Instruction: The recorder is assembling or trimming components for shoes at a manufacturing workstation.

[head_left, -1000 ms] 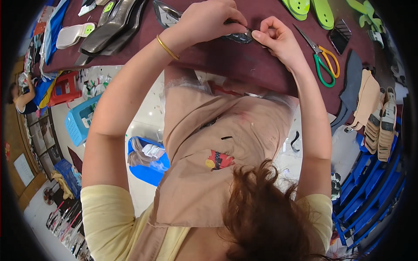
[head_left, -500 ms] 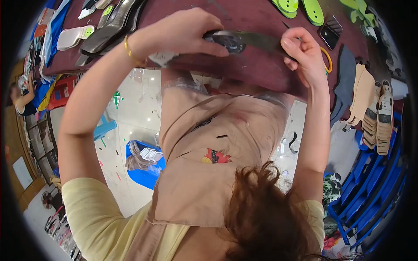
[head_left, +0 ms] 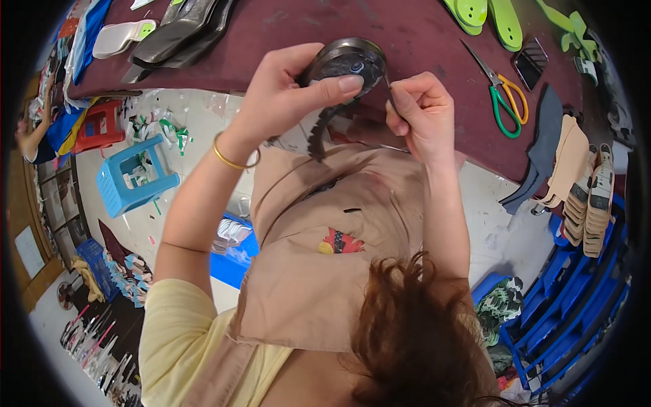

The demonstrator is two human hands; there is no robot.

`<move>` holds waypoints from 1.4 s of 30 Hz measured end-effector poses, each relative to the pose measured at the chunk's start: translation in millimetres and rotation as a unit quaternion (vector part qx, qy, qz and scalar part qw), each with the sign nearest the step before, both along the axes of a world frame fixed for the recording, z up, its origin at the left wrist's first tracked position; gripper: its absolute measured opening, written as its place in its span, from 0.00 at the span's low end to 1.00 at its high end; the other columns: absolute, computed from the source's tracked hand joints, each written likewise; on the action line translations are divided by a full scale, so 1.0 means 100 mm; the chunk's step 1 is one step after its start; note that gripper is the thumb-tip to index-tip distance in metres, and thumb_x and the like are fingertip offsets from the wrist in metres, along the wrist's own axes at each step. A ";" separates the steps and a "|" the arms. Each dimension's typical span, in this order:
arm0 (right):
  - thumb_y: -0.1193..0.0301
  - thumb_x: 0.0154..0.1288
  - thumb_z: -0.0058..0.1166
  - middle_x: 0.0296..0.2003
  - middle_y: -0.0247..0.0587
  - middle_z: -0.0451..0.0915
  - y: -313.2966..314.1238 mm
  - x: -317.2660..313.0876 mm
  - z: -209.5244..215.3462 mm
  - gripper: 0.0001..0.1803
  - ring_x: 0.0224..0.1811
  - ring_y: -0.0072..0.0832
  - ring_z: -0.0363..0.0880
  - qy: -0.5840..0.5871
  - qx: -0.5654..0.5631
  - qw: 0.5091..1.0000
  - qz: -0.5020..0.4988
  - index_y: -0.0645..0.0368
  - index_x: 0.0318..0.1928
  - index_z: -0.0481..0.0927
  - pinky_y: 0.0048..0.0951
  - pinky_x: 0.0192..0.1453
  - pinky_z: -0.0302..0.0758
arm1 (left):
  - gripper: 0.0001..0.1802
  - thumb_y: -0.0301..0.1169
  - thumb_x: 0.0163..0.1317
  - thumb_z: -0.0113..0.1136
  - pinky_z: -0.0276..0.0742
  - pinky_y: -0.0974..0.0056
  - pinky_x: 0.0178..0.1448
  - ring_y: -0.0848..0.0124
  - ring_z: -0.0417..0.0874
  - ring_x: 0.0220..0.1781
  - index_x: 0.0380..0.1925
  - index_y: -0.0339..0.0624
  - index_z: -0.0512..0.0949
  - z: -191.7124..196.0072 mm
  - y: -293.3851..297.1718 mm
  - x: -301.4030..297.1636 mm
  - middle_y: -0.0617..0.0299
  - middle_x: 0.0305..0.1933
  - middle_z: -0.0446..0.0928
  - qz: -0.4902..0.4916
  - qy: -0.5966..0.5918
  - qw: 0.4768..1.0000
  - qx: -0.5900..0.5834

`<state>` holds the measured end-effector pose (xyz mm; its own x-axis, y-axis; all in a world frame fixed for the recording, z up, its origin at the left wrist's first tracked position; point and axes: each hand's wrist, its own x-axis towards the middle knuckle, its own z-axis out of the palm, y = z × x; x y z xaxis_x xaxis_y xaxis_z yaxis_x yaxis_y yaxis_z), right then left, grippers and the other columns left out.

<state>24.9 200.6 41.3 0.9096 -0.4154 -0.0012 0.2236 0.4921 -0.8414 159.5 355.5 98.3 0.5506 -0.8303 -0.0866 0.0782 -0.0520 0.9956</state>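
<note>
Lying at upper left on the maroon table [head_left: 420, 41]: a pale sole [head_left: 119, 41], then glossy dark shoe parts [head_left: 182, 34] just right of it, well apart from the work.

Next, left hand [head_left: 288, 91], gold bracelet [head_left: 230, 164] at the wrist. Thumb lies across the near face of the dark shoe piece [head_left: 349, 60], other fingers mostly hidden behind; thumb and fingers close on it.

Piece is held up at the table's near edge, between the 2 hands. No straight long axis: it bends in an arch, right end dropping to the other hand. A notched dark strip [head_left: 319, 136] hangs below the left thumb; cannot tell if it is joined.

Right hand [head_left: 426, 115]: thumb and forefinger pinch the piece's thin right end, remaining fingers curled in. Piece lies left of these fingertips, touching. Left hand takes its body, right hand only its edge. Right forearm rises nearly upright; left slants up and inward.

Farther right, scissors [head_left: 498, 79] and phone [head_left: 529, 64], both untouched.
</note>
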 end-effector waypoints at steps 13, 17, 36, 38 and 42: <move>0.72 0.62 0.60 0.20 0.33 0.77 0.30 0.11 0.10 0.06 0.16 0.12 0.68 0.051 0.034 0.997 -0.056 0.62 0.35 0.77 0.14 0.18 0.63 | 0.13 0.34 0.59 0.64 0.72 0.75 0.39 0.83 0.76 0.34 0.37 0.34 0.80 -0.23 -0.11 -0.19 0.67 0.32 0.79 0.122 0.092 0.986 -0.070; 0.71 0.61 0.61 0.19 0.32 0.77 0.23 0.08 0.20 0.08 0.15 0.12 0.68 0.146 -0.020 0.988 -0.039 0.62 0.34 0.78 0.13 0.18 0.63 | 0.13 0.36 0.59 0.64 0.72 0.76 0.38 0.83 0.75 0.33 0.35 0.36 0.80 -0.24 -0.10 -0.21 0.68 0.31 0.79 0.107 0.123 0.986 -0.046; 0.81 0.52 0.52 0.39 0.51 0.73 -1.61 -0.75 0.01 0.21 0.45 0.46 0.76 0.417 -0.723 0.543 -0.089 0.63 0.49 0.68 0.39 0.49 0.72 | 0.20 0.47 0.66 0.53 0.62 0.74 0.15 0.79 0.66 0.16 0.23 0.44 0.75 -0.44 -0.12 0.03 0.69 0.17 0.68 0.026 0.550 0.834 0.035; 0.80 0.53 0.54 0.38 0.47 0.72 -1.39 -0.73 0.13 0.22 0.44 0.38 0.76 0.356 -0.678 0.636 -0.098 0.62 0.50 0.68 0.34 0.49 0.72 | 0.21 0.48 0.66 0.52 0.61 0.75 0.16 0.79 0.65 0.18 0.26 0.42 0.74 -0.41 -0.14 0.03 0.69 0.18 0.66 0.011 0.591 0.806 0.008; 0.44 0.37 0.71 0.49 0.37 0.68 -0.53 -0.61 0.26 0.54 0.51 0.29 0.68 0.180 -0.512 0.840 0.006 0.56 0.63 0.62 0.31 0.57 0.65 | 0.22 0.50 0.67 0.49 0.60 0.76 0.18 0.78 0.65 0.22 0.32 0.40 0.74 -0.28 -0.08 -0.01 0.68 0.23 0.65 -0.040 0.678 0.731 -0.069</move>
